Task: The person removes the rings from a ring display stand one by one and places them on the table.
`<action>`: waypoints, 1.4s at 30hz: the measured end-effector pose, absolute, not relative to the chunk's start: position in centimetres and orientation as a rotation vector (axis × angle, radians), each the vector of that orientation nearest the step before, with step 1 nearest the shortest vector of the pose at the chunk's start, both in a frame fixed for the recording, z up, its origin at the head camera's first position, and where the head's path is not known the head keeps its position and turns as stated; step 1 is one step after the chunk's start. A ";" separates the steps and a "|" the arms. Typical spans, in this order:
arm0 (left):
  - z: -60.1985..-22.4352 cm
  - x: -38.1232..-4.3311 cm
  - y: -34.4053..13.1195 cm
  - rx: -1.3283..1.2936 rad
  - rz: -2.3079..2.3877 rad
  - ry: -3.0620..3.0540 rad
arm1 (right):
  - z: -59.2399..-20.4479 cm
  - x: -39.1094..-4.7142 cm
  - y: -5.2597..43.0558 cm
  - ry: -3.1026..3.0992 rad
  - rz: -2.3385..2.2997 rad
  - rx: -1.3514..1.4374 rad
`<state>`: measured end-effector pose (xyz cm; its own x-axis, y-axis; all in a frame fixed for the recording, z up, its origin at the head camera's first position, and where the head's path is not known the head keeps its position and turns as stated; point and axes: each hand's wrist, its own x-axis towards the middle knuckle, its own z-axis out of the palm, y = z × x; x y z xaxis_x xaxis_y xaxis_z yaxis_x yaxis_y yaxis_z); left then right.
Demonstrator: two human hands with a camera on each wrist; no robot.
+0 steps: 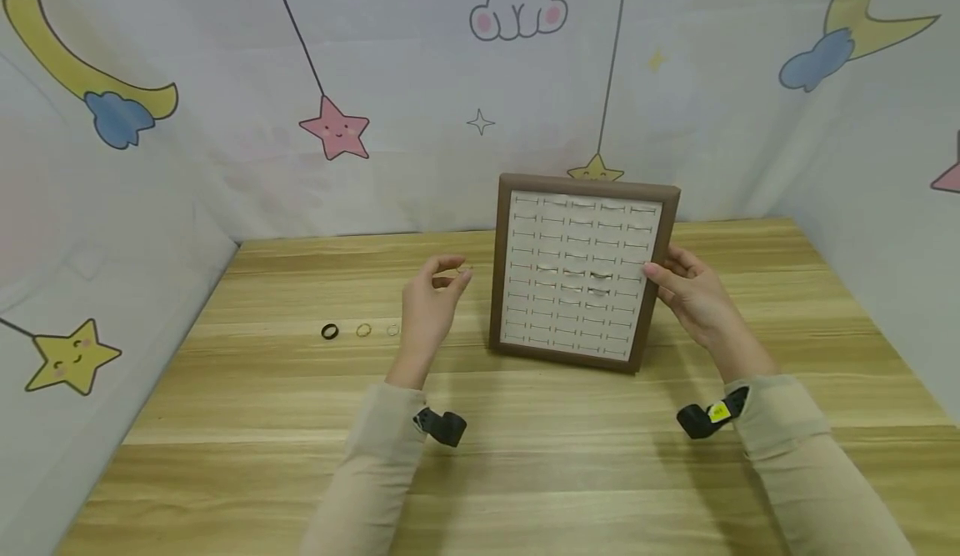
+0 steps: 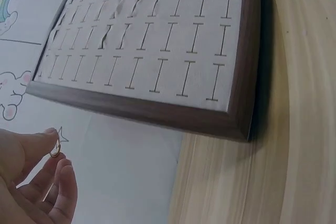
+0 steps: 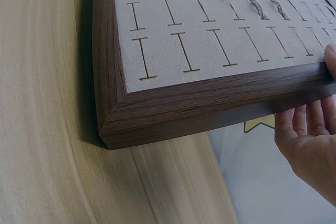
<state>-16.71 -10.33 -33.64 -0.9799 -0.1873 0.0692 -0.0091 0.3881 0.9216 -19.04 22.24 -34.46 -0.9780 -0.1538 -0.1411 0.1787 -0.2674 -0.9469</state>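
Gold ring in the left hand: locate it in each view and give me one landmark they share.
Head: gold ring near centre, pinched by the left hand.
Left wrist: lower left, at the fingertips.
Right wrist: not in it.
Shared landmark: the brown-framed ring display, in all three.

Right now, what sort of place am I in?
Probably a staged tabletop workspace, perhaps for filming: a wood-grain table, a cartoon-printed backdrop behind and at both sides, and a framed ring display on the table.
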 end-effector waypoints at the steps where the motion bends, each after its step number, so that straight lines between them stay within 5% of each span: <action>1: -33.7 -16.7 -10.7 0.185 -1.638 -2.483 | -34.5 -19.0 22.2 1.761 -2.346 0.032; 42: -37.7 -13.4 -25.3 0.719 -1.379 -2.572 | -34.3 -19.0 22.3 1.755 -2.331 0.066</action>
<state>-13.36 -25.33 -37.65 -0.8768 -0.4698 -0.1027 -0.3456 0.4670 0.8139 -19.00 22.26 -34.35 -0.9743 -0.1496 -0.1686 0.2034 -0.2611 -0.9436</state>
